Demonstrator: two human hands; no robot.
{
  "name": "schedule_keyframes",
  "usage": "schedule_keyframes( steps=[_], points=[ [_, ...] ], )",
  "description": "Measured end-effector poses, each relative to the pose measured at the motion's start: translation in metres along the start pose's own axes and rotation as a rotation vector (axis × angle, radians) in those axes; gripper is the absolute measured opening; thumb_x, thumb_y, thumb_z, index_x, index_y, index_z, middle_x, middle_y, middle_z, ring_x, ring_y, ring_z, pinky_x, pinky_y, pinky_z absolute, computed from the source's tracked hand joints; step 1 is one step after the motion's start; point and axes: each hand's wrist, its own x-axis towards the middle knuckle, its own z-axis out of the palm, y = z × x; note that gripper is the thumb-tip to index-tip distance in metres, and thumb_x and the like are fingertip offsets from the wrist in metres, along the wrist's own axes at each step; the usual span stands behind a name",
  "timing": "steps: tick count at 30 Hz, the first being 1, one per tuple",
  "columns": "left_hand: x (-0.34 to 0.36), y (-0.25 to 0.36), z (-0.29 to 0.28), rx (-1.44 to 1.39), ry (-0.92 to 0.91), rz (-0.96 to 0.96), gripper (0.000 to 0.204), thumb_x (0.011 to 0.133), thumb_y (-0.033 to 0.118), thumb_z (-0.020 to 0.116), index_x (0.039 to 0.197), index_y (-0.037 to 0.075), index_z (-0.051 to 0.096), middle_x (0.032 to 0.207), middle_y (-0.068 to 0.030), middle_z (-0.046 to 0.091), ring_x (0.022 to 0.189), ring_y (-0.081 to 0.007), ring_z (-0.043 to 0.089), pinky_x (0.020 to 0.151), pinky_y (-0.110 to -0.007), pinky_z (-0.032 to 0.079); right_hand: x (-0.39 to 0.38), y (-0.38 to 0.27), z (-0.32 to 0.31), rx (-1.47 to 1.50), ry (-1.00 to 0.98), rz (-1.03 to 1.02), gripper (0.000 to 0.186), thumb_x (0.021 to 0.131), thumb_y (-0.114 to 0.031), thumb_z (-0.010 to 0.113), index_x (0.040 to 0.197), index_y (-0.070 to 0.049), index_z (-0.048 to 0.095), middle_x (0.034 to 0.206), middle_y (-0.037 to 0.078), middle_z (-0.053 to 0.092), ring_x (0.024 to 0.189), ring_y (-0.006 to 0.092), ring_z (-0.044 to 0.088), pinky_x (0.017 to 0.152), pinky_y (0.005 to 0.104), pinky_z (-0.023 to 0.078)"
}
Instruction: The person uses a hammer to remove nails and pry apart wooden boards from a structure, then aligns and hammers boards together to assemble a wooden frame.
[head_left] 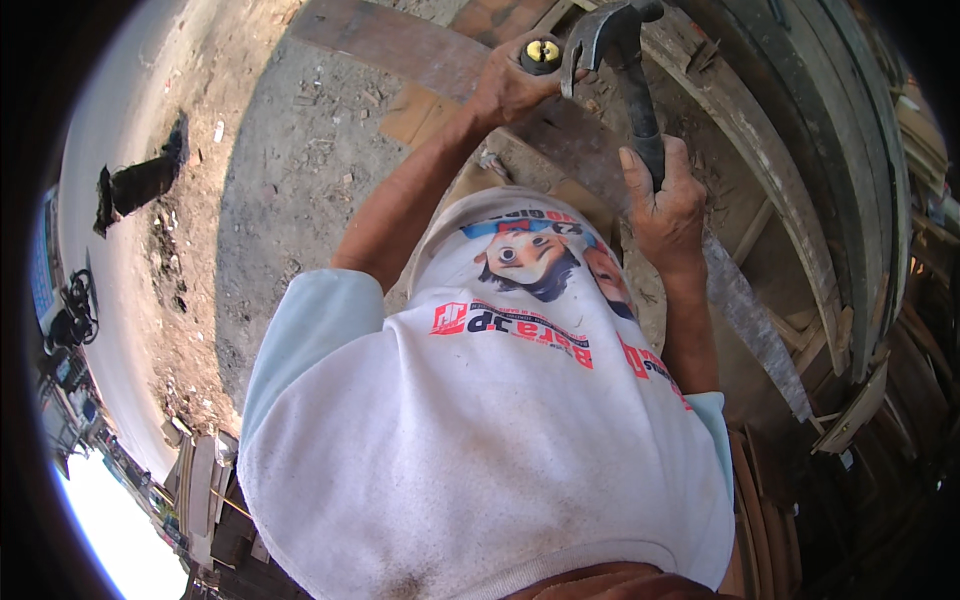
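My left hand (508,88) is closed round an upright tool handle (541,56) with a black body and a yellow-and-black end. Only the top of this handle shows; the rest is hidden below my fist. In my right hand (666,210) is a claw hammer (634,92), gripped low on its dark handle with the thumb along it. The hammer's metal head is up and its claw curves down close beside my left fist. Whether the claw touches the fingers, I cannot tell. Below both hands lies a wide brown board (565,135).
Long curved-looking planks (760,160) run down the right side. A smaller light brown wood piece (415,112) lies left of the board. Gritty ground (300,190) with chips spreads to the left, with a dark object (140,188) farther off. Stacked wood (203,480) stands at the lower left.
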Motion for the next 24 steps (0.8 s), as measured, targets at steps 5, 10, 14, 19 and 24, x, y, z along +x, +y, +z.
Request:
schedule_keyframes(
  steps=[5, 10, 14, 19, 24],
  points=[
    [-0.005, -0.019, 0.001, 0.021, -0.005, 0.077, 0.041, 0.084, 0.042, 0.087, 0.100, 0.008, 0.070, 0.081, -0.0006, 0.069, 0.074, -0.0093, 0.061, 0.070, -0.028, 0.053, -0.001, 0.004, 0.000, -0.149, -0.146, 0.001, 0.028, 0.102, -0.028, 0.068, 0.111, -0.002, 0.060, 0.076, 0.017, 0.067, 0.065, 0.0364, 0.068, 0.060, 0.0439, 0.052],
    [-0.004, -0.006, -0.001, -0.020, -0.064, -0.088, 0.040, 0.085, 0.040, 0.086, 0.097, 0.006, 0.068, 0.079, -0.0002, 0.067, 0.073, -0.0094, 0.060, 0.069, -0.028, 0.053, 0.006, -0.034, -0.026, 0.060, 0.154, -0.028, 0.028, 0.102, -0.025, 0.068, 0.115, -0.003, 0.058, 0.080, 0.012, 0.068, 0.071, 0.0235, 0.070, 0.062, 0.0373, 0.054],
    [-0.005, 0.000, -0.007, -0.052, -0.084, -0.084, 0.038, 0.087, 0.035, 0.085, 0.097, 0.004, 0.068, 0.081, -0.0006, 0.068, 0.075, -0.0094, 0.061, 0.069, -0.028, 0.052, 0.004, -0.017, -0.016, 0.002, 0.168, -0.116, 0.028, 0.102, -0.026, 0.068, 0.112, -0.002, 0.057, 0.079, 0.019, 0.067, 0.064, 0.0321, 0.070, 0.059, 0.0411, 0.054],
    [0.002, -0.029, -0.012, 0.009, -0.077, 0.267, 0.039, 0.088, 0.031, 0.084, 0.111, 0.005, 0.067, 0.089, -0.0022, 0.069, 0.083, -0.0100, 0.062, 0.073, -0.029, 0.052, 0.003, 0.006, 0.006, -0.303, -0.300, 0.012, 0.033, 0.104, -0.035, 0.063, 0.108, -0.003, 0.056, 0.081, 0.027, 0.067, 0.075, 0.0476, 0.069, 0.061, 0.0532, 0.052],
    [0.000, -0.036, -0.009, -0.172, 0.009, -0.015, 0.033, 0.089, 0.034, 0.082, 0.097, 0.006, 0.068, 0.079, 0.0008, 0.065, 0.072, -0.0090, 0.059, 0.066, -0.027, 0.049, 0.004, -0.007, -0.002, 0.022, -0.140, 0.088, 0.038, 0.104, -0.040, 0.061, 0.105, -0.002, 0.058, 0.078, 0.021, 0.066, 0.074, 0.0423, 0.069, 0.063, 0.0498, 0.050]
  ],
)
